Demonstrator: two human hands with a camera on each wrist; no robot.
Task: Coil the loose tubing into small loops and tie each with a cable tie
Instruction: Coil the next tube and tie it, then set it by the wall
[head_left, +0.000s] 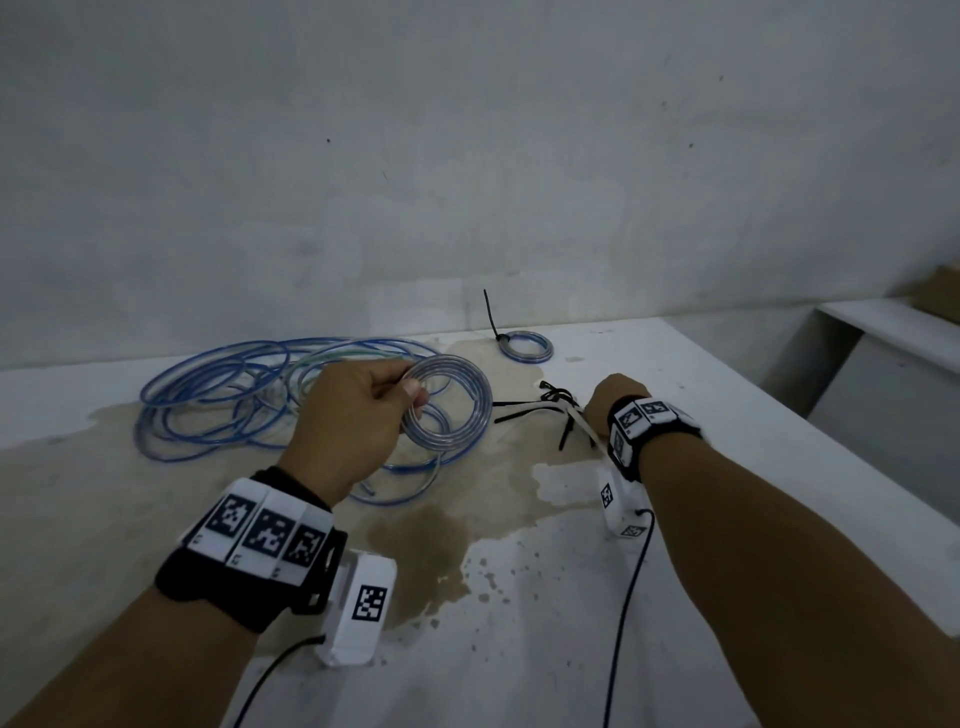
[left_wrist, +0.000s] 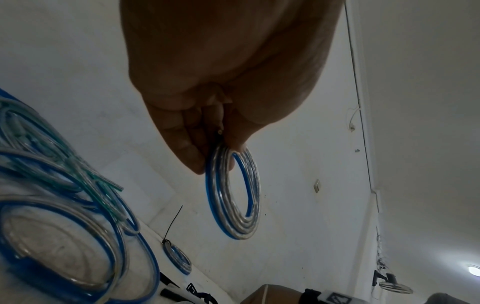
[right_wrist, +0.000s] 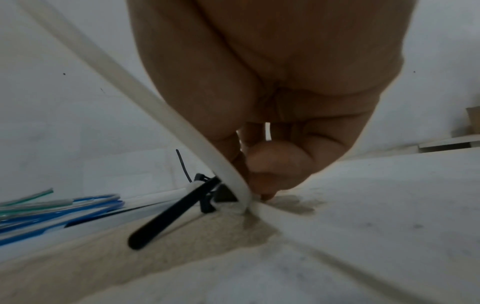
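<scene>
1. The left hand (head_left: 347, 415) pinches a small clear-and-blue coil of plastic tubing (head_left: 451, 404) at its near-left edge, thumb against curled fingers (left_wrist: 182, 131). It holds the coil clear above the stained white table (head_left: 519, 597).
2. In the left wrist view the held coil (left_wrist: 235, 195) hangs below the fingertips, its ring standing roughly upright. It counts about four or five turns.
3. Taking the held coil as landmark: behind and to its left, lying flat on the table, is the loose heap of blue-striped clear tubing (head_left: 218, 400). One greenish strand (head_left: 343, 357) runs through it. The loops are too tangled to count.
4. Beyond the held coil, to its right near the wall, lies one finished small blue-and-clear tubing ring (head_left: 525, 347), flat. It is bound by one black cable tie (head_left: 491, 314) whose tail points up and slightly left.
5. Just right of the held coil is a scatter of black cable ties (head_left: 540, 410) on the table, at least four. Their long axes splay in different directions.
6. The right hand (head_left: 613, 402) is down at that scatter, fingertips (right_wrist: 267, 195) pressed together at the table surface. Whether they pinch a tie cannot be told.
7. A white strap-like band (right_wrist: 182, 127) runs diagonally past the right hand, bending where it meets the table.
</scene>
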